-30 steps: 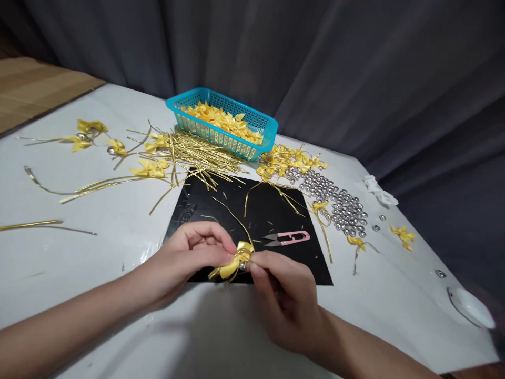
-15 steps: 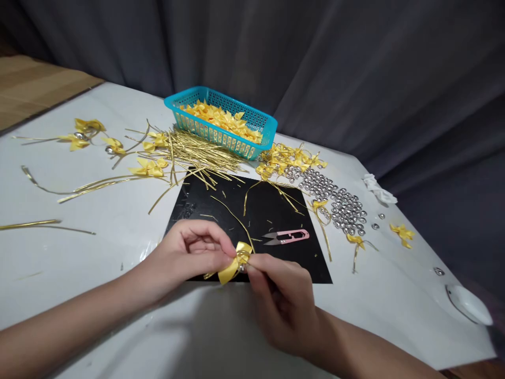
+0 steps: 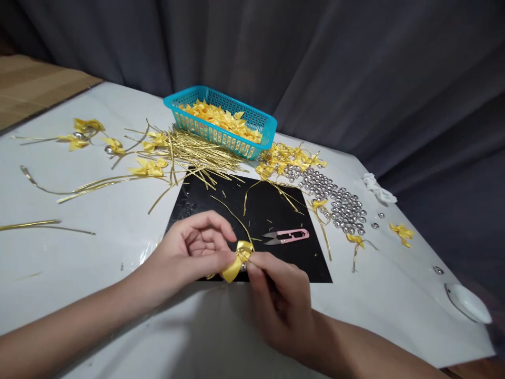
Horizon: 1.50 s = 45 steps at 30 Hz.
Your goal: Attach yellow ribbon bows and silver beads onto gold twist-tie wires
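Note:
Between my two hands is a yellow ribbon bow (image 3: 232, 269) with gold cord looped over it and a small silvery piece at its lower right. My left hand (image 3: 199, 247) has its thumb against the bow's left side. Its index finger is raised off the bow, and the other fingers curl behind, partly hidden. At the bow's right edge, my right hand (image 3: 282, 295) pinches the gold cord between thumb and index finger. Both hands are over the near edge of a black mat (image 3: 315, 263). Pink-handled thread snips (image 3: 292, 236) lie on the mat, beyond my right hand.
A blue basket (image 3: 185, 120) of yellow bows stands at the back. Gold cords (image 3: 205, 150) are heaped before it. Silvery beads (image 3: 347, 208) and finished-looking bows (image 3: 292, 158) spread to the right. A white computer mouse (image 3: 467, 303) sits at the right edge.
My left index finger has lifted away from the bow, while the thumb stays on it. The bow has shifted slightly right. My right hand keeps its pinch.

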### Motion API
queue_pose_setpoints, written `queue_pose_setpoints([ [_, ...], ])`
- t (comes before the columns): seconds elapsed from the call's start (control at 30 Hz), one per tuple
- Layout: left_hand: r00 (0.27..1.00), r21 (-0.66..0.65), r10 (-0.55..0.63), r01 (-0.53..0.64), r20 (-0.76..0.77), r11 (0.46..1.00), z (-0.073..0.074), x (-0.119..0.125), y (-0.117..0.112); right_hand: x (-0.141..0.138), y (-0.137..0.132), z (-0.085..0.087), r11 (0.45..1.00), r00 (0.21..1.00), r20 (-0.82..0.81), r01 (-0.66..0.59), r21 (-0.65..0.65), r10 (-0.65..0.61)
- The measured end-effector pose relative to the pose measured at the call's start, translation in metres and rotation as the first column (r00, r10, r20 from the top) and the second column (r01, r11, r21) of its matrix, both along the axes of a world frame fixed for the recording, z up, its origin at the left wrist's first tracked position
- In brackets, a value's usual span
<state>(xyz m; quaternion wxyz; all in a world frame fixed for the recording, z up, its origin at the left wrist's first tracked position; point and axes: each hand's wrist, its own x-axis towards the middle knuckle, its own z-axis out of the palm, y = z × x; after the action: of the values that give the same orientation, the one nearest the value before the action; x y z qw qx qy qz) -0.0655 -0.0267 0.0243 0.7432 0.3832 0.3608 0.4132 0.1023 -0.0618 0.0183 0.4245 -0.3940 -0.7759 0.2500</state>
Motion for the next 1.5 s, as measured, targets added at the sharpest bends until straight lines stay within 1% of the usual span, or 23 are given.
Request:
queue_pose_setpoints([
  [0.2, 1.000, -0.033, -0.025, 0.025, 0.016, 0.999, 0.0007, 0.0008, 0.0009, 0.0014, -0.0007, -0.0018, 0.999, 1.000, -0.018, 0.004, -0.050, -0.005],
  [0.3, 1.000, -0.038, 0.003, -0.003, 0.015, 0.999, 0.0011, 0.0008, -0.0003, 0.0005, -0.0011, -0.0016, 0.998, 1.000, -0.028, 0.005, -0.059, -0.007],
  [0.4, 0.999, -0.013, 0.036, -0.036, -0.030, 0.999, 0.0011, 0.0009, -0.0025, -0.0005, -0.0014, -0.0006, 0.998, 0.999, -0.036, 0.002, -0.067, -0.004],
  [0.63, 0.988, 0.084, 0.087, -0.077, -0.131, 0.994, 0.0030, 0.0018, -0.0037, -0.0005, -0.0016, -0.0009, 0.999, 0.999, -0.047, 0.005, -0.041, -0.007],
  [0.83, 0.970, 0.179, 0.107, -0.068, -0.216, 0.981, 0.0013, 0.0019, -0.0019, -0.0005, -0.0018, -0.0030, 1.000, 0.998, -0.064, -0.007, -0.022, 0.006],
  [0.9, 0.954, 0.241, 0.141, -0.077, -0.263, 0.968, 0.0011, 0.0019, -0.0025, -0.0012, -0.0013, -0.0026, 0.999, 0.997, -0.072, -0.003, -0.035, 0.000],
  [1.03, 0.912, 0.380, 0.218, -0.075, -0.348, 0.922, 0.0016, 0.0012, -0.0042, -0.0028, -0.0004, -0.0029, 0.995, 0.999, -0.046, -0.016, -0.103, 0.011],
  [1.17, 0.881, 0.467, 0.252, -0.040, -0.400, 0.883, 0.0021, 0.0008, -0.0028, -0.0031, 0.0018, -0.0050, 0.990, 1.000, -0.026, 0.011, -0.144, -0.015],
  [1.23, 0.874, 0.475, 0.251, -0.027, -0.415, 0.880, 0.0026, 0.0008, -0.0013, -0.0027, 0.0039, -0.0049, 0.985, 1.000, 0.001, 0.016, -0.174, -0.016],
  [1.33, 0.864, 0.453, 0.256, -0.036, -0.434, 0.891, 0.0035, 0.0007, -0.0006, -0.0021, 0.0064, -0.0035, 0.983, 1.000, 0.029, 0.013, -0.185, -0.008],
  [1.5, 0.853, 0.495, 0.294, -0.048, -0.432, 0.868, 0.0041, 0.0004, -0.0047, -0.0020, 0.0058, -0.0025, 0.983, 1.000, 0.012, 0.023, -0.181, -0.021],
])
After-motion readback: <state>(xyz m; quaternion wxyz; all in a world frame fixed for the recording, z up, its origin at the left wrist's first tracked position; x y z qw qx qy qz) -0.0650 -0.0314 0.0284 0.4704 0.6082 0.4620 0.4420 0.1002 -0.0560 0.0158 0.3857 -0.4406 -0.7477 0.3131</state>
